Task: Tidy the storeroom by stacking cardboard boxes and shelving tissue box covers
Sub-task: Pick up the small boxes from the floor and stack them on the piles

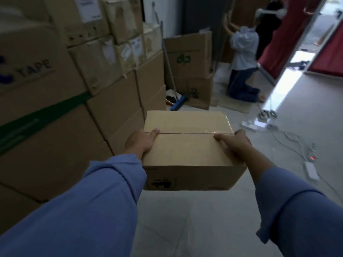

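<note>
A sealed brown cardboard box (187, 145), taped along its top seam, hangs in the air in front of me above the tiled floor. My left hand (140, 143) grips its left side, thumb lying on the top flap. My right hand (235, 143) grips the right side, thumb on the tape line. The fingers of both hands are hidden behind the box's sides. Both forearms wear blue sleeves.
A tall wall of stacked cardboard boxes (55, 89) fills the left. Open boxes (189, 71), a broom (172, 84) and a blue brush head (178, 104) stand ahead. A kneeling person (243, 65) works at the far wall. Cables and a power strip (310, 154) lie on the right floor.
</note>
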